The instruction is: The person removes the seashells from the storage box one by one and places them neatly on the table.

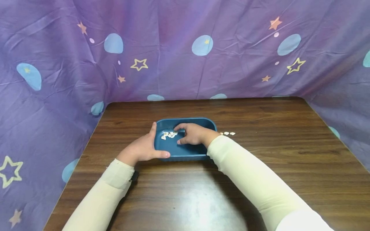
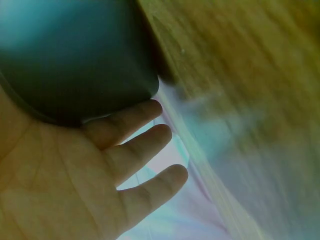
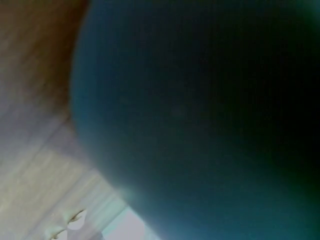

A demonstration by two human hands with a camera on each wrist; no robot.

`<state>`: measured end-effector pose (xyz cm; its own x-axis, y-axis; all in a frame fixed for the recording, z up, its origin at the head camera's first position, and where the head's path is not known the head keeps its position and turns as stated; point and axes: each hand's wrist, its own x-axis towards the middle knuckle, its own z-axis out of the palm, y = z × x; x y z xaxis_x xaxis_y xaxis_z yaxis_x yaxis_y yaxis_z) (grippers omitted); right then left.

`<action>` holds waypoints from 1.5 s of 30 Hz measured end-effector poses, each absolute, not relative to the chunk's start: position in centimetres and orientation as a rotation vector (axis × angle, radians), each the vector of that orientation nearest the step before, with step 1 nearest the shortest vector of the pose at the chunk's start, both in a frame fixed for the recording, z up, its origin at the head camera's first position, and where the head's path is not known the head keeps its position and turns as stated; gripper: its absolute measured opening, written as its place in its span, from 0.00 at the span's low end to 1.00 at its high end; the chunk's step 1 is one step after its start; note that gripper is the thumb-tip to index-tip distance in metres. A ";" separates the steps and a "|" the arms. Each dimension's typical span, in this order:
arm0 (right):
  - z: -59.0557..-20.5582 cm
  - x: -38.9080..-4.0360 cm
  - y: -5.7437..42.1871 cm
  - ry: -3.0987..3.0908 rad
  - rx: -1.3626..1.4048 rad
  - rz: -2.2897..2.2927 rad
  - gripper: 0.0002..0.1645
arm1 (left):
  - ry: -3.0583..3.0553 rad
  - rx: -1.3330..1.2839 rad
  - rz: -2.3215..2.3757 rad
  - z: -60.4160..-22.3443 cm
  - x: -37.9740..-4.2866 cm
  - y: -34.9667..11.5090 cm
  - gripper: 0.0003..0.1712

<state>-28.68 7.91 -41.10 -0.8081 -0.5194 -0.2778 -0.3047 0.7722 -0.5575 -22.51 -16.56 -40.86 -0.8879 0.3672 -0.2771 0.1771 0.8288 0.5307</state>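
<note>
A blue plastic tub (image 1: 185, 154) stands on the wooden table. My left hand (image 1: 144, 148) rests against its left end, the thumb laid along the near rim and a finger up by the far left corner. In the left wrist view the other fingers (image 2: 145, 150) are fairly straight beside the tub wall (image 2: 85, 75). Reaching over the right side, my right hand (image 1: 193, 133) is inside the tub, index finger and thumb apart. Its index fingertip is right at a cluster of small white shell-like pieces (image 1: 169, 134). The right wrist view shows mostly dark blue tub wall (image 3: 150, 150).
A short row of similar white pieces (image 1: 226, 133) lies on the table (image 1: 274, 154) just right of the tub; two pieces (image 3: 76, 220) show in the right wrist view. A purple patterned cloth (image 1: 173, 73) hangs behind the table and along both sides.
</note>
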 end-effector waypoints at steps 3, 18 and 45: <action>-41.3 -28.7 7.7 2.562 -0.634 -0.676 0.37 | 2.637 0.397 0.720 -40.8 -22.4 -16.6 0.84; -41.6 -28.9 8.0 2.619 -0.623 -0.665 0.26 | 2.636 0.426 0.737 -40.8 -22.4 -16.4 0.83; -42.2 -28.7 7.9 2.688 -0.631 -0.703 0.06 | 2.660 0.423 0.752 -41.0 -22.4 -16.6 0.83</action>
